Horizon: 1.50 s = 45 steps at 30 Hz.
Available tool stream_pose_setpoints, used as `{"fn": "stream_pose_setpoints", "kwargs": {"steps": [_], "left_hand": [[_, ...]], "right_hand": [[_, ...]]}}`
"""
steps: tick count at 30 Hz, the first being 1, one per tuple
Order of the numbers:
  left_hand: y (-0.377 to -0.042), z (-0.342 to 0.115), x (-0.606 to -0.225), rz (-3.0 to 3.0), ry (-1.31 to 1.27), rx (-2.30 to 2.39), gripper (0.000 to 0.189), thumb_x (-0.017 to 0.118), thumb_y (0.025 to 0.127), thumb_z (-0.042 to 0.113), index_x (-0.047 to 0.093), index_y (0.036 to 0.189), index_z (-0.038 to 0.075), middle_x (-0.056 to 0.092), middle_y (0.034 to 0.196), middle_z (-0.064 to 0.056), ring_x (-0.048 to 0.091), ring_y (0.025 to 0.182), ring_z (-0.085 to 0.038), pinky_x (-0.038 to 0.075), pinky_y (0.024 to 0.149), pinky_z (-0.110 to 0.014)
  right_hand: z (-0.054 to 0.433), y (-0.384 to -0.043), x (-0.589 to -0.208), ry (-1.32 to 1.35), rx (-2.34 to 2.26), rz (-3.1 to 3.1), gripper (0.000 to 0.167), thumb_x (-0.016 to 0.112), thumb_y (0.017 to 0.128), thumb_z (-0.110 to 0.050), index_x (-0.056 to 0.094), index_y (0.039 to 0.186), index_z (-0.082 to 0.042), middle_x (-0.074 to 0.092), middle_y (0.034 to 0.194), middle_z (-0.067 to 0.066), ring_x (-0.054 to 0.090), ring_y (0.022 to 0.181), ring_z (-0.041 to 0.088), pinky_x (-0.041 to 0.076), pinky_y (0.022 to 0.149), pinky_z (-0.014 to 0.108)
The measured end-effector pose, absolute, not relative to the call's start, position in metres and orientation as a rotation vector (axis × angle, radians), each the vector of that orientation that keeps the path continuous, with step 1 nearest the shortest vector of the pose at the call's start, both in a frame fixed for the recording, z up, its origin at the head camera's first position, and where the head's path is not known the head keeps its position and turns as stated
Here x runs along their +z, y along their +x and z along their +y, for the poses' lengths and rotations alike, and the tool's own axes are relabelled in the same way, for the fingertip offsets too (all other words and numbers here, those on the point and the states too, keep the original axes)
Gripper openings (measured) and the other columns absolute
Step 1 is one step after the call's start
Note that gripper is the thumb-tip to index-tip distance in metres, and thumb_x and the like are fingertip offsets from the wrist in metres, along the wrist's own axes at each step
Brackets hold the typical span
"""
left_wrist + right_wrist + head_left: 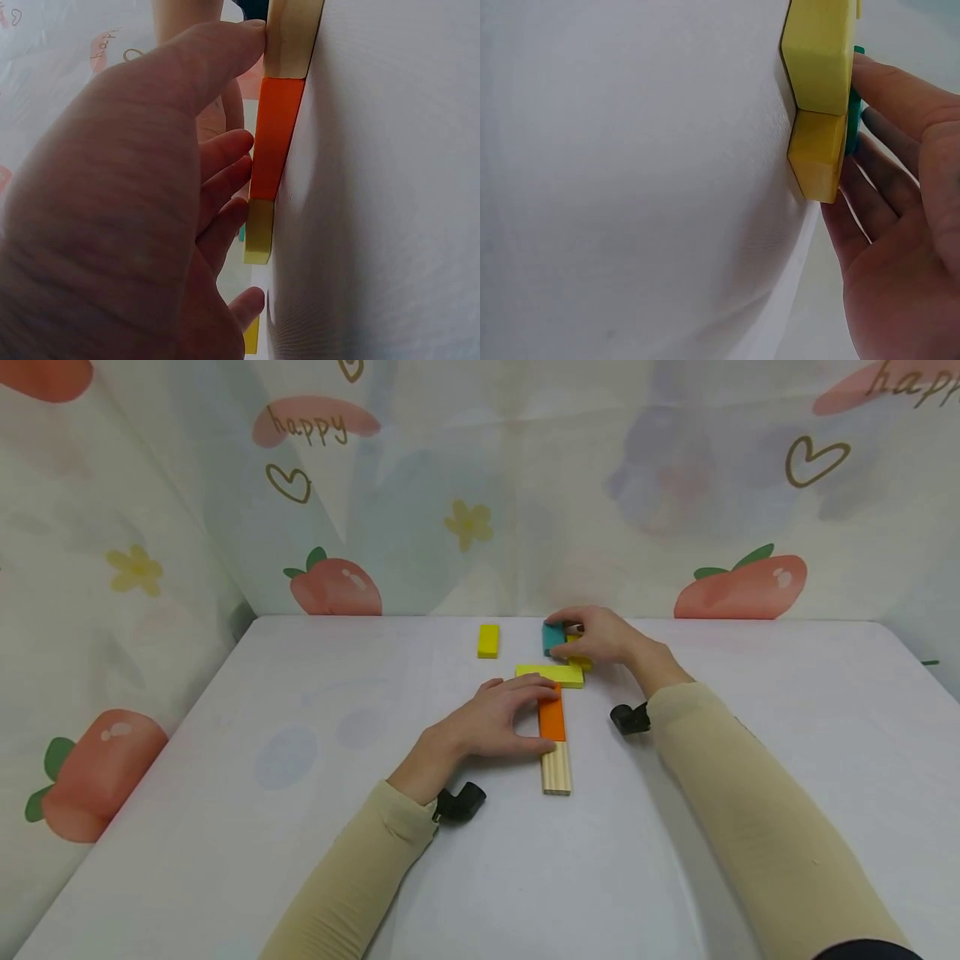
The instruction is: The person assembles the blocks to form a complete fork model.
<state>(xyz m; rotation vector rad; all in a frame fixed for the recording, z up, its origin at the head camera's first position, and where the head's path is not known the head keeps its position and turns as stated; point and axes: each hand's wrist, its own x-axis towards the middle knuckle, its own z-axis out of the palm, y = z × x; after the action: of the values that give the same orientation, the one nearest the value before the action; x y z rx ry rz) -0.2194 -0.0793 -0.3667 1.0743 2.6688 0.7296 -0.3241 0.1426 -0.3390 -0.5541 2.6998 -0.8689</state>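
Observation:
My right hand (pixel 600 635) pinches a teal block (pixel 552 637) between thumb and fingertips at the far side of the table. In the right wrist view, the teal block (pixel 853 124) is mostly hidden behind a darker yellow block (pixel 819 146) and a pale yellow block (pixel 817 75). My left hand (pixel 498 718) spans an orange block (pixel 552 718), fingers near its far end and thumb by its near end. In the left wrist view the thumb touches a natural wood block (pixel 289 41), and fingertips lie along the orange block (pixel 277 139).
A separate yellow block (pixel 488 641) lies left of the others, near the table's back edge. The pale yellow block (pixel 540 675) lies crosswise beyond the orange one. A patterned cloth (pixel 525 527) hangs behind the white table (pixel 225 877). Black wrist cameras (pixel 461 803) stick out from both sleeves.

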Motion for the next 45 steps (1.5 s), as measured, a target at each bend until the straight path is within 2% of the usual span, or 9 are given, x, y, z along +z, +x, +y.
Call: {"fn": "stream_pose_setpoints", "kwargs": {"steps": [33,45], "left_hand": [[-0.2184,-0.0806,-0.3661,2.659,1.071,0.757,0.063,0.072,0.09,0.044,0.054,0.145,0.018,0.046,0.152,0.006,0.035,0.141,-0.005,0.018,0.119,-0.046],[-0.2196,-0.0795,-0.3676,2.661,1.072,0.743,0.064,0.071,0.09,0.045,0.054,0.145,0.018,0.045,0.152,0.005,0.033,0.142,-0.006,0.017,0.119,-0.046]], "right_hand": [[0.1346,-0.3208,-0.341,-0.566,-0.837,2.68,0.055,0.075,0.092,-0.027,0.057,0.142,-0.011,0.048,0.148,0.019,0.042,0.134,0.039,0.033,0.112,0.055],[0.1379,-0.3204,-0.3381,-0.577,-0.877,2.706,0.051,0.069,0.097,-0.027,0.056,0.141,-0.004,0.05,0.145,0.022,0.043,0.134,0.04,0.032,0.113,0.056]]}}
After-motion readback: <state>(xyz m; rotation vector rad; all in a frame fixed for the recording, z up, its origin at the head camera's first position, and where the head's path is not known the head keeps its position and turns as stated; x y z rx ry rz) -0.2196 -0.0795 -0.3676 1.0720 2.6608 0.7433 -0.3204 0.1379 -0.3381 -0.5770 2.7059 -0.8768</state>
